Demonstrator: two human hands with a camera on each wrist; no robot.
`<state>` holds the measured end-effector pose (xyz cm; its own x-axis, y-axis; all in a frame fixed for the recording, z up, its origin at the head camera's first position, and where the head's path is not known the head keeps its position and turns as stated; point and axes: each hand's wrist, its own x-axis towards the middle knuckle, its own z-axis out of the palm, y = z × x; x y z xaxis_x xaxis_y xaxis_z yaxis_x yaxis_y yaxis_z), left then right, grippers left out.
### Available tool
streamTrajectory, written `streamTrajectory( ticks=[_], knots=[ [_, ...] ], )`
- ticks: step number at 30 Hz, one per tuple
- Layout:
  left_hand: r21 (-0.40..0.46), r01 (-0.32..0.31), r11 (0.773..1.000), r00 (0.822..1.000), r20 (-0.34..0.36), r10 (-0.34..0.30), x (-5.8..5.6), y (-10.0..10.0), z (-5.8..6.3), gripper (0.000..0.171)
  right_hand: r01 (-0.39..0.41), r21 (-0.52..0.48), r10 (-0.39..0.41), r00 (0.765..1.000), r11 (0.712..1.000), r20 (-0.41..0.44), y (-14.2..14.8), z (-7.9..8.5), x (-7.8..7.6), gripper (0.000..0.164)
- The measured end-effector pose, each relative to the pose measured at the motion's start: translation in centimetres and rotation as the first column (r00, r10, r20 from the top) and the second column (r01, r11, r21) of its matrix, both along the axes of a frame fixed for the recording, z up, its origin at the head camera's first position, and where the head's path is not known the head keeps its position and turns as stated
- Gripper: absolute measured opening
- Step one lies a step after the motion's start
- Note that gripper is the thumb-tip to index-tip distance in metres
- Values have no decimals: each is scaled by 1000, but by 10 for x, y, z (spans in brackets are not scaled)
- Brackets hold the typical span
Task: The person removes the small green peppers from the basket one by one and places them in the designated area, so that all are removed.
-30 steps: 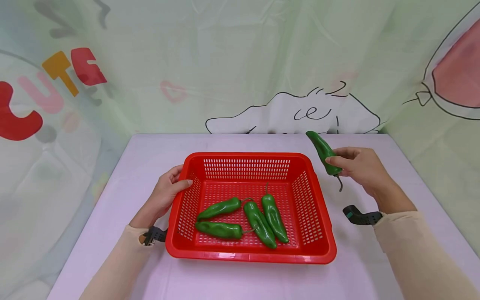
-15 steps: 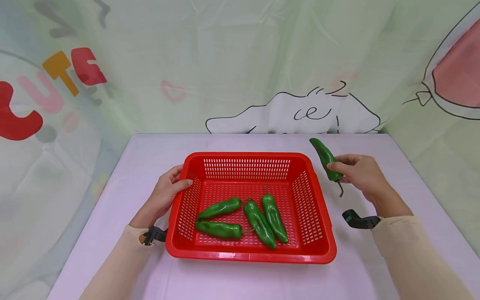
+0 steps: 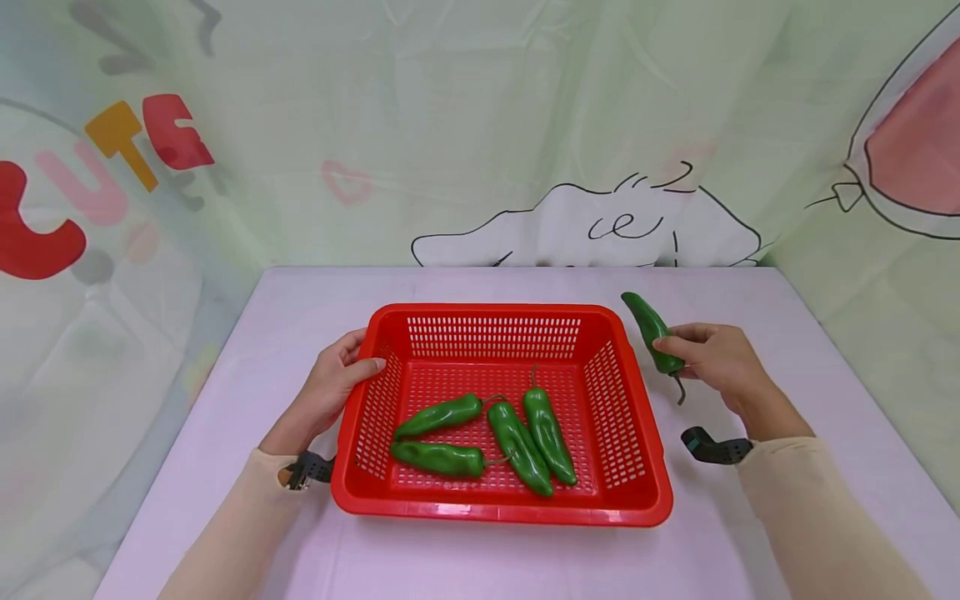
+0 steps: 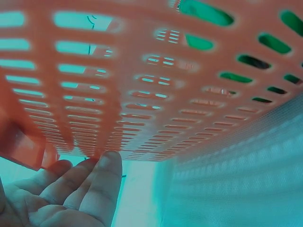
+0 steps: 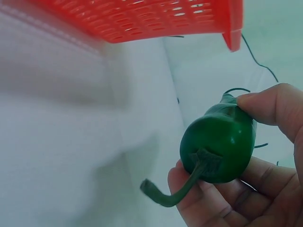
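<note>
In the head view my right hand (image 3: 716, 358) pinches a green chili pepper (image 3: 649, 332) between thumb and fingers, just right of the red basket (image 3: 502, 512). The pepper's tip points away and its stem hangs toward me. The right wrist view shows the pepper's stem end (image 5: 218, 146) close up, with the thumb on one side and fingers under it. My left hand (image 3: 333, 383) grips the basket's left rim, thumb inside and fingers outside. Several more green peppers (image 3: 438, 460) lie on the basket floor. From the left wrist, the fingers (image 4: 102, 189) touch the slotted wall (image 4: 156, 104).
The basket stands on a table (image 3: 450, 567) covered in pale lilac cloth. Behind and at both sides hangs a printed light green curtain (image 3: 450, 125). A dark band with a small device (image 3: 716, 447) sits at the right wrist, another band (image 3: 311, 469) at the left.
My right hand has come down toward me with the pepper, which has moved from near the table's back edge to beside the basket's back right corner. The left hand and basket stay put.
</note>
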<state>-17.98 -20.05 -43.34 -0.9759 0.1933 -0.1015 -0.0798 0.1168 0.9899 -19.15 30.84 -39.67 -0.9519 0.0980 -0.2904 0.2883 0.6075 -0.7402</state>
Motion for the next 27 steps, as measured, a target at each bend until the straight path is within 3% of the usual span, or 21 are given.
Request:
streamTrajectory(
  ticks=[13,27],
  knots=[
    [-23,-7,1000,1000,3,7,-1,1,0,59,6,21,-6,1000,1000,30,2,-19,1,73],
    [-11,-9,1000,1000,6,9,0,1,1,57,13,51,-18,996,999,92,1,-25,3,72]
  ],
)
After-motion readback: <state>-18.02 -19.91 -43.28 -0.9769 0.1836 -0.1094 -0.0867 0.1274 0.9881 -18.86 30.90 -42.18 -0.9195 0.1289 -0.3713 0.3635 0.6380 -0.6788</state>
